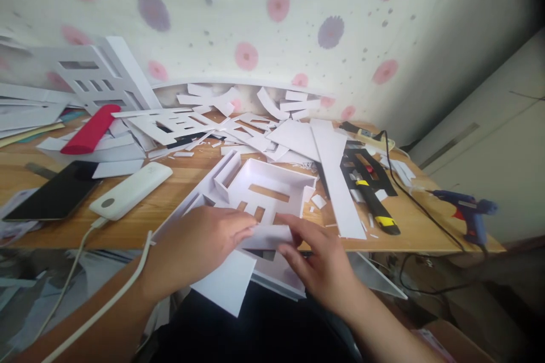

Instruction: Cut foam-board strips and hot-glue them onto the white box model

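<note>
A white foam-board model (pixel 272 181) with upright walls and cut-out slots sits at the near edge of the wooden table (pixel 179 198). My left hand (pixel 200 249) lies over its near left part, fingers pressed onto a small white strip (pixel 268 235). My right hand (pixel 315 255) pinches the same strip from the right. A larger white sheet (pixel 225 283) hangs off the table edge under my left hand.
White offcuts (pixel 255 125) litter the table's back. A power bank (pixel 130 190) with a white cable, a black phone (pixel 55 195) and a red case (pixel 89 130) lie at the left. A yellow-black utility knife (pixel 377 207) and a blue glue gun (pixel 466 212) lie at the right.
</note>
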The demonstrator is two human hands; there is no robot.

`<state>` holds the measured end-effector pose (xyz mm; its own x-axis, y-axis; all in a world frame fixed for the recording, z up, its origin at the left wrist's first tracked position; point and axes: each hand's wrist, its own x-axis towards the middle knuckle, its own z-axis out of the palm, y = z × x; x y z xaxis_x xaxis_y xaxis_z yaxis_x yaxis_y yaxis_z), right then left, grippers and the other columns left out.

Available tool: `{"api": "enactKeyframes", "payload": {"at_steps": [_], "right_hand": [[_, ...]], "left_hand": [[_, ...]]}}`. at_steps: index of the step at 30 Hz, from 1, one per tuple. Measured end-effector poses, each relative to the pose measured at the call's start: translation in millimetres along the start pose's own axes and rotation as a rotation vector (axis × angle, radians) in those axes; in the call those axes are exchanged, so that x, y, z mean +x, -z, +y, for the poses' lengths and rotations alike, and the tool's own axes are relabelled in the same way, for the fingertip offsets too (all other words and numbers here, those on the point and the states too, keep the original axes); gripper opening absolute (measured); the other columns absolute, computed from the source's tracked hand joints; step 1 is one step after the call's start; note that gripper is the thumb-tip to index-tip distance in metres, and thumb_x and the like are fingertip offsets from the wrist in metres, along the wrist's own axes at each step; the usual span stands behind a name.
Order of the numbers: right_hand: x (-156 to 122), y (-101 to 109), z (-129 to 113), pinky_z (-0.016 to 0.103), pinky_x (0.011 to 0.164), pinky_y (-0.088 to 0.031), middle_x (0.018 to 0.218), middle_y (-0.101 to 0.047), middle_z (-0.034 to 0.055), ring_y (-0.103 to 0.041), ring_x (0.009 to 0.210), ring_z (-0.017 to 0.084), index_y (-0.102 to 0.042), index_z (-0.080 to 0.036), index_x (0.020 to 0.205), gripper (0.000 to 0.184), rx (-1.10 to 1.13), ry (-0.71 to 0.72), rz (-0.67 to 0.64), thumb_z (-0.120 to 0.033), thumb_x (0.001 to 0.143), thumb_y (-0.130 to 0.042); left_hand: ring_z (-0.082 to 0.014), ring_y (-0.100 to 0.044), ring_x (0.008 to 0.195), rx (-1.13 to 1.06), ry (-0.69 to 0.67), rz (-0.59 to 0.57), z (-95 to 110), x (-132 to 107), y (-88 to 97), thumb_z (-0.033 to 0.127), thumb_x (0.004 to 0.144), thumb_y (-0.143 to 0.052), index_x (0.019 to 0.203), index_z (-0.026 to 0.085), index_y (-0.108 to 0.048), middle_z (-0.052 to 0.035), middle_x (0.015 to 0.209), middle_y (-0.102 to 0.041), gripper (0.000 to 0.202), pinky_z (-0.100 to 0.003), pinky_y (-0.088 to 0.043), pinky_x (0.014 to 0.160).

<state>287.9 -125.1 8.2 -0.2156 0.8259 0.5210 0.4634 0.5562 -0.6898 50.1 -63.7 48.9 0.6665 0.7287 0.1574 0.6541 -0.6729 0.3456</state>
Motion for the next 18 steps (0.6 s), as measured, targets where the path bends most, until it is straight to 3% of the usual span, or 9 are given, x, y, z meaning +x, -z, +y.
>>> {"api": "enactKeyframes", "payload": {"at_steps": [3, 6, 9, 12, 15, 18], "right_hand": [[8, -5, 3, 0.022, 0.062, -0.048, 0.078, -0.065, 0.0001, -0.056, 0.064, 0.011, -0.066, -0.02, 0.109, 0.018, 0.094, -0.153, 0.03, -0.025, 0.094, -0.059], [10, -7, 6, 0.021, 0.053, -0.044, 0.075, -0.063, 0.0004, -0.055, 0.062, 0.012, -0.064, -0.019, 0.097, 0.018, 0.4, -0.424, 0.082, -0.036, 0.09, -0.064], [11, -12, 5, 0.019, 0.048, -0.044, 0.077, -0.063, 0.0007, -0.055, 0.061, 0.012, -0.061, -0.019, 0.096, 0.029, 0.698, -0.603, 0.132, -0.044, 0.085, -0.07], [12, -11, 9, 0.02, 0.049, -0.047, 0.083, -0.065, 0.0018, -0.057, 0.064, 0.013, -0.063, -0.019, 0.103, 0.036, 0.7, -0.621, 0.24, -0.043, 0.079, -0.075], [8, 11, 28, 0.022, 0.058, -0.05, 0.088, -0.067, 0.0047, -0.06, 0.071, 0.014, -0.067, -0.017, 0.104, 0.046, 0.503, -0.576, 0.537, -0.038, 0.066, -0.082], [-6, 44, 57, 0.02, 0.053, -0.045, 0.077, -0.064, 0.0016, -0.056, 0.061, 0.011, -0.065, -0.016, 0.093, 0.044, 0.389, -0.593, 0.782, -0.04, 0.06, -0.082]], "left_hand": [[-0.0186, -0.072, 0.088, -0.108, 0.072, 0.109, -5, 1, -2.1, 0.039, 0.097, -0.048, 0.11, 0.029, -0.072, -0.0003, 0.101, -0.077, 0.029, -0.028, -0.052, 0.08], [-0.0176, -0.072, 0.079, -0.107, 0.2, 0.407, -7, 12, -7.4, 0.041, 0.098, -0.048, 0.114, 0.026, -0.07, -0.0002, 0.09, -0.078, 0.031, -0.028, -0.053, 0.074], [-0.0175, -0.071, 0.07, 0.067, 0.071, 0.583, -5, 29, -18.7, 0.034, 0.098, -0.048, 0.108, 0.021, -0.071, -0.0021, 0.082, -0.077, 0.028, -0.028, -0.05, 0.067], [-0.0187, -0.072, 0.069, 0.185, -0.046, 0.567, -6, 41, -26.3, 0.032, 0.099, -0.046, 0.102, 0.02, -0.072, -0.0036, 0.085, -0.077, 0.028, -0.028, -0.048, 0.063], [-0.0245, -0.072, 0.07, 0.228, 0.159, 0.509, -18, 41, -20.1, 0.042, 0.1, -0.04, 0.111, 0.022, -0.07, -0.0043, 0.081, -0.076, 0.037, -0.033, -0.047, 0.062], [-0.0313, -0.072, 0.08, 0.248, 0.416, 0.369, -35, 32, -6.2, 0.049, 0.099, -0.031, 0.123, 0.025, -0.062, -0.0059, 0.087, -0.076, 0.046, -0.037, -0.046, 0.064]]}}
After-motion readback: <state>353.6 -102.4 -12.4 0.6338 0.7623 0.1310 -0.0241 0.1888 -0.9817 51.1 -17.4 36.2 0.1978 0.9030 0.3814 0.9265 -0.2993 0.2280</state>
